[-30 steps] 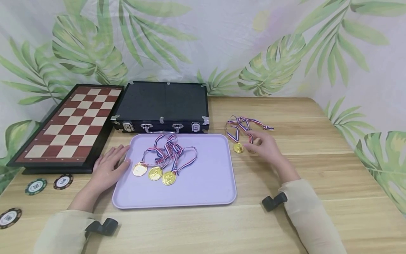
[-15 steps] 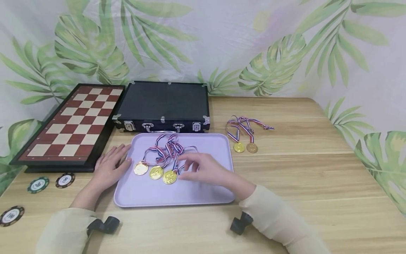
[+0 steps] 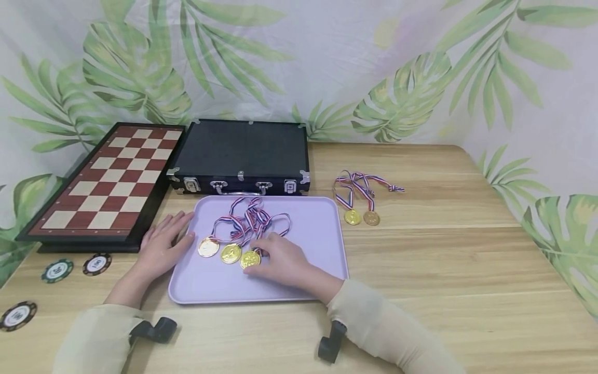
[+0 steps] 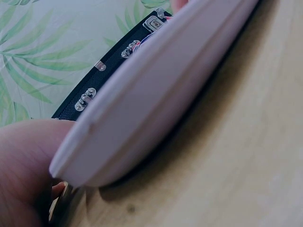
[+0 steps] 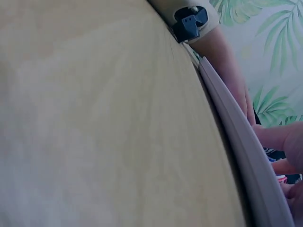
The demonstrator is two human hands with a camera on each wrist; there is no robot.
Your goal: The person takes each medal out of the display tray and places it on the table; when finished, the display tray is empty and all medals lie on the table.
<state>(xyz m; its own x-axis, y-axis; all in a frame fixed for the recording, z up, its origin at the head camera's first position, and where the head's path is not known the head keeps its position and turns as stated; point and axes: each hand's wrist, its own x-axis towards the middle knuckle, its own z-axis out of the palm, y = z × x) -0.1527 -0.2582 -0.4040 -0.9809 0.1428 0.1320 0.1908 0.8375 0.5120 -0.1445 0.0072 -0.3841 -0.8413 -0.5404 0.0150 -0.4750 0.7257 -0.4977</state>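
A lilac tray (image 3: 215, 288) lies on the wooden table, its edge also crossing the left wrist view. Three gold medals with striped ribbons lie on it: a left medal (image 3: 208, 247), a middle medal (image 3: 231, 253) and a right medal (image 3: 250, 259). My right hand (image 3: 285, 259) pinches the right medal, thumb at its near edge and bent fingers at its far edge. Their ribbons tangle together behind the discs. Along the tray's left side my left hand (image 3: 163, 246) rests flat, thumb at the rim. In the right wrist view my right fingers (image 5: 274, 137) show beyond the tray's edge.
Right of the tray lie a gold medal (image 3: 352, 217) and a bronze-coloured medal (image 3: 371, 218). Behind the tray stands a black case (image 3: 243, 148) with metal latches. A chessboard (image 3: 107, 176) is at the left, with a green poker chip (image 3: 57, 270) and two black ones before it.
My right hand has left the two medals beside the tray, crossed leftward over it, and come down onto the right medal there. My left hand has stayed by the rim.
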